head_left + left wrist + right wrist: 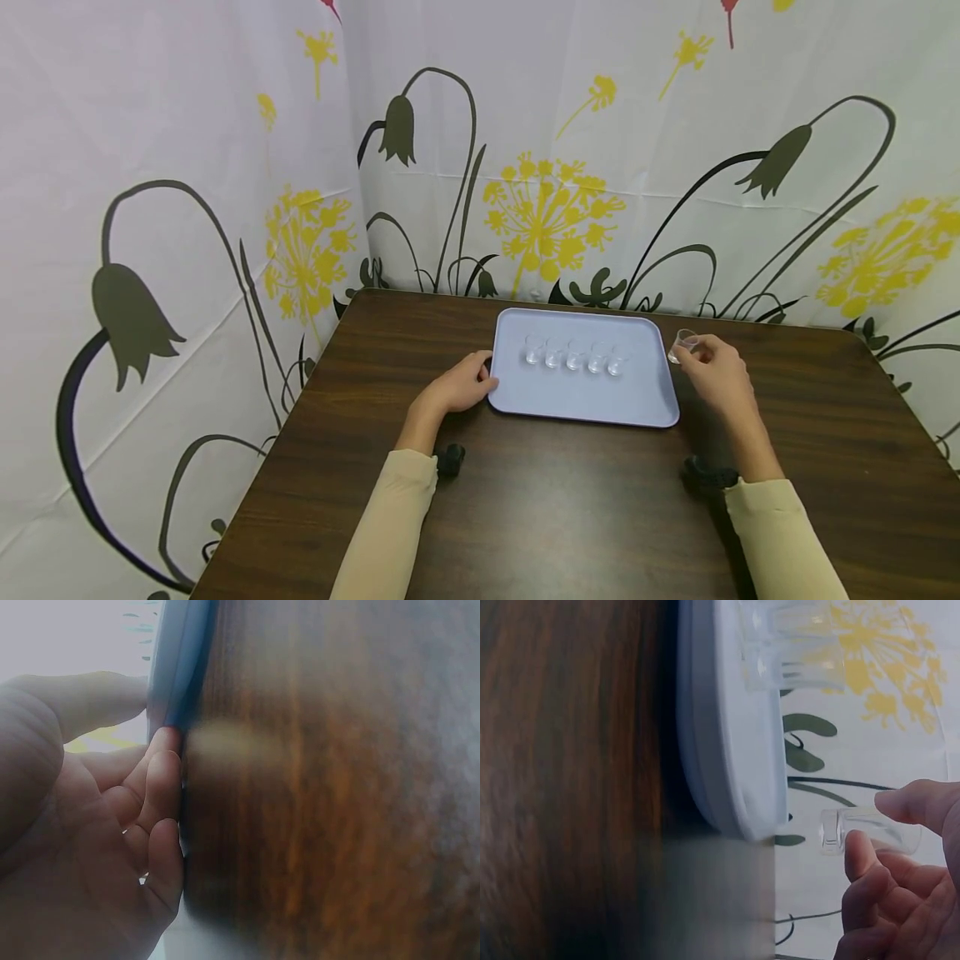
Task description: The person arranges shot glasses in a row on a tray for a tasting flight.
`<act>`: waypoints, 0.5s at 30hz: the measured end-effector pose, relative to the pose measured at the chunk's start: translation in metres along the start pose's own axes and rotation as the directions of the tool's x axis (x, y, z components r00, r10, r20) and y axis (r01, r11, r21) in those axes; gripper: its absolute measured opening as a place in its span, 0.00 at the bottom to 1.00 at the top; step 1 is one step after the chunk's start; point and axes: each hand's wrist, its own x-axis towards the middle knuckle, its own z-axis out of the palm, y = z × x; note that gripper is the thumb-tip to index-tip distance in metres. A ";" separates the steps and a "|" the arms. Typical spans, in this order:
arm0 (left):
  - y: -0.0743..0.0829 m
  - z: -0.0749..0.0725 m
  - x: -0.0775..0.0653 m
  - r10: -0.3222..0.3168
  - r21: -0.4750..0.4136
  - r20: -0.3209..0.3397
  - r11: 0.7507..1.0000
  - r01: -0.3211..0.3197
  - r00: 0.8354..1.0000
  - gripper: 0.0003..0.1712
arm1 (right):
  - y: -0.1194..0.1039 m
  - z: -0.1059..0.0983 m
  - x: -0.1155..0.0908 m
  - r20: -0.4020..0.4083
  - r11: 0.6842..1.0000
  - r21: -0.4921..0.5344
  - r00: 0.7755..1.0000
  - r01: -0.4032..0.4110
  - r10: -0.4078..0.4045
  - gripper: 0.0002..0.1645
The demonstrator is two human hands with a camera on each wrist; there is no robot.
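A pale blue tray (577, 402) lies on the table and bears several small clear shot glasses (573, 360) in a row. My left hand (459, 385) is at the tray's left edge. In the left wrist view, its thumb (97, 701) lies against the tray's rim (166, 675) and the fingers curl in beside and below it. My right hand (718, 377) pinches another shot glass (862, 829) between thumb and fingers. That glass is just off the tray's right edge, raised above the table in the right wrist view, and looks empty.
The dark wooden table (570, 500) reaches back to a white curtain (480, 33) printed with flowers. A second curtain side (172, 108) runs along the left. Each wrist wears a black strap device (452, 460).
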 end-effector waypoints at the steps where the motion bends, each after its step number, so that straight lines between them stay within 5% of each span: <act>1: 0.001 -0.001 0.000 -0.010 -0.006 0.004 1.000 0.010 1.000 0.37 | -0.001 0.001 0.000 0.006 1.000 0.000 1.000 0.007 -0.007 0.32; 8: 0.027 -0.010 -0.019 -0.032 -0.045 0.007 0.998 0.033 0.999 0.36 | -0.009 0.012 -0.001 0.079 0.999 0.004 0.996 0.046 -0.046 0.32; 15: 0.032 -0.011 -0.024 -0.042 -0.037 0.008 0.998 0.042 0.999 0.34 | -0.014 0.022 -0.003 0.125 0.997 0.007 0.990 0.071 -0.071 0.31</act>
